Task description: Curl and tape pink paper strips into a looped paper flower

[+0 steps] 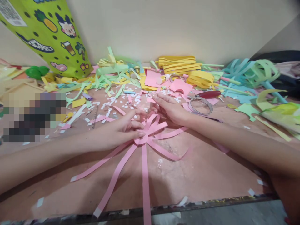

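A pink paper piece (145, 175) lies on the table with long strips fanning out from a round centre. Some strip ends carry small white tabs, and one strip hangs over the near edge. A few strips are looped up over the middle. My left hand (127, 126) has its thumb pressed on the round centre, its fingers curled around the left side. Just beyond the loops, my right hand (170, 109) has its fingers bent together by the far strips; the fingertips are partly hidden, and what they pinch is unclear.
Scissors with a red handle (209, 94) and a tape roll (201, 105) lie right of my right hand. Behind are green paper strips (110, 75), yellow fringed paper (178, 64) and blue paper loops (239, 70). A green patterned bag (53, 37) stands back left. White scraps litter the table (199, 175).
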A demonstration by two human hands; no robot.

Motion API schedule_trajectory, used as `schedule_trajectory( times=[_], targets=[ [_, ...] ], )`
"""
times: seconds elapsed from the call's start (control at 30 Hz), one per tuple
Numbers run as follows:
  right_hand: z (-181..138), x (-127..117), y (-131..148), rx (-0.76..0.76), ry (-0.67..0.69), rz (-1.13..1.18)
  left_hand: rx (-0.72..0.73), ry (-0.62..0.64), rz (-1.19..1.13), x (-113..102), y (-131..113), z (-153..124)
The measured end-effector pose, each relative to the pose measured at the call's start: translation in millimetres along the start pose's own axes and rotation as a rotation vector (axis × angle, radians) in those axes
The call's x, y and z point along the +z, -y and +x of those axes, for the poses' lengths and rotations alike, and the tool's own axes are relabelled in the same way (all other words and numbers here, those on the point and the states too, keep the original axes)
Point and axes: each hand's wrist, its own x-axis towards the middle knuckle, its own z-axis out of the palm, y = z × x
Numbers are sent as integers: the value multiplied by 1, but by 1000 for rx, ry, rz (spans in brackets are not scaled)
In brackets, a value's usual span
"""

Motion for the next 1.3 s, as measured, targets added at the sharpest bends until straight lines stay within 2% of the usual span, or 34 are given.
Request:
schedule_trajectory(
  times=[0.17,0.27,0.37,0.47,0.67,0.83,1.0,1.17,1.3],
  targets=[
    [-2,1,2,-43,-37,-179,105,-36,-24,-11,11,7],
    [-6,4,6,-169,-21,-323,111,-6,84,-17,6,7],
    [-9,9,6,-280,28,-468,152,-71,264,-18,-1,7],
    [-10,13,6,-180,75,-391,160,-134,395,-18,-2,9],
    [-8,13,8,0,20,-110,25,-110,176,-21,2,13],
    [-6,10,6,-32,65,-21,5,-60,2,-35,9,13],
    [-5,10,5,-55,47,26,8,-139,-162,-45,16,16],
    [-5,10,7,-36,61,54,74,-196,-175,-43,20,14],
    [-4,10,6,-14,-19,-4,89,-295,-138,-37,18,11]
  ],
)
